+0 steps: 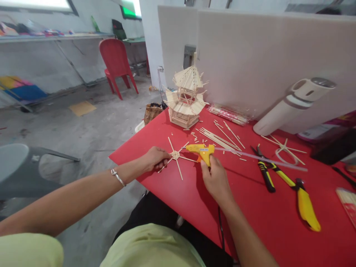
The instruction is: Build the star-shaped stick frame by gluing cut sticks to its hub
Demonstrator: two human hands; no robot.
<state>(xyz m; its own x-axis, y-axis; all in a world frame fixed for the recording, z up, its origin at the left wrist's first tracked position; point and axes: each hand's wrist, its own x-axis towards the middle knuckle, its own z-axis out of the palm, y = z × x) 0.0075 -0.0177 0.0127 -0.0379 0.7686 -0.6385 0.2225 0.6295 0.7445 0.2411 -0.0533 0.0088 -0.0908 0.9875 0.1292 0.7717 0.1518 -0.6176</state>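
Observation:
My right hand [217,178] is wrapped round the handle of a yellow glue gun [200,149], a long clear glue stick [261,157] trailing from its back. The nozzle points left, just above a star-shaped frame of thin wooden sticks [175,155] with a small hexagonal hub. At the frame's left side, my left hand [157,158] pinches one of its spokes with closed fingers. Whether the nozzle touches a stick I cannot tell. Behind them stands a two-tiered pagoda model [187,100] built of wooden sticks.
Loose sticks [219,138] and short cut pieces lie beyond the glue gun. To the right are pliers [265,170], a yellow-handled cutter [306,204], another stick star [283,146] and a white tumbler [280,115]. A red chair [115,59] stands on the floor behind the red table [200,207].

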